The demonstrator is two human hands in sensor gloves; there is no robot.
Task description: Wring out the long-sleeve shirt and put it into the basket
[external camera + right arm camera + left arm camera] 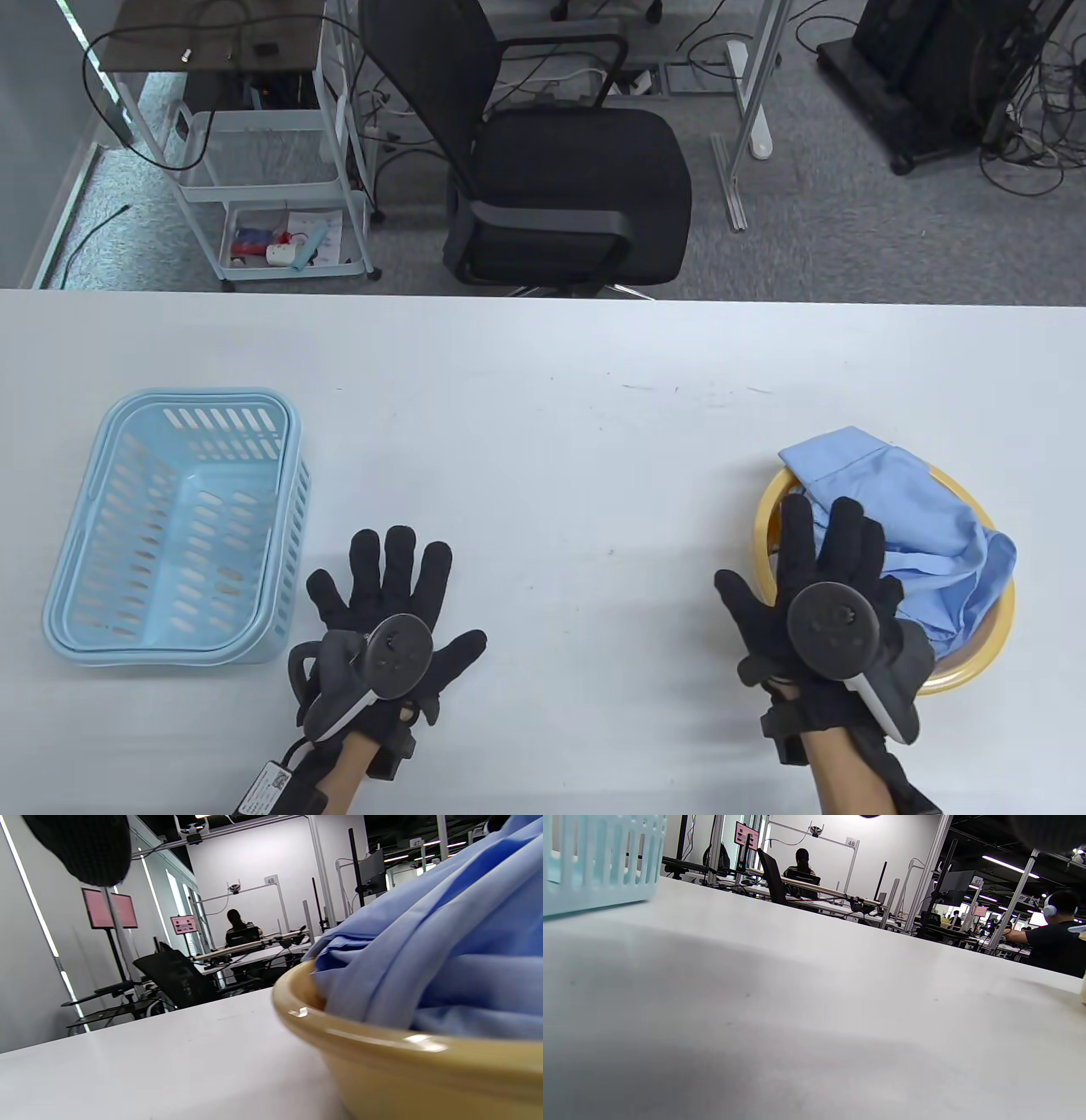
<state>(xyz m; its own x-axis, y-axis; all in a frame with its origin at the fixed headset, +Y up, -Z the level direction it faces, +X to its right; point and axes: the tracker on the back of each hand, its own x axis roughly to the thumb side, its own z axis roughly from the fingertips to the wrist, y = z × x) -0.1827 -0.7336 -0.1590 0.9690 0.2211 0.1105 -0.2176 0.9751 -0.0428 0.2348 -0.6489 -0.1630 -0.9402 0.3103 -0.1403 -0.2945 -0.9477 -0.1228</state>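
Table view: left hand (386, 607) lies spread flat on the surface (543, 382); right hand (827, 586), lower right, fingers straight, rests over the blue shirt (912, 518) heaped in a yellow bowl (988, 641). Empty basket (174, 526) sits far left.

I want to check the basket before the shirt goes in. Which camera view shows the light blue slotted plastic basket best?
The table view: the whole light blue slotted plastic basket shows from above, open and with nothing inside. The left wrist view shows only a corner of its slotted wall. The right wrist view does not show it.
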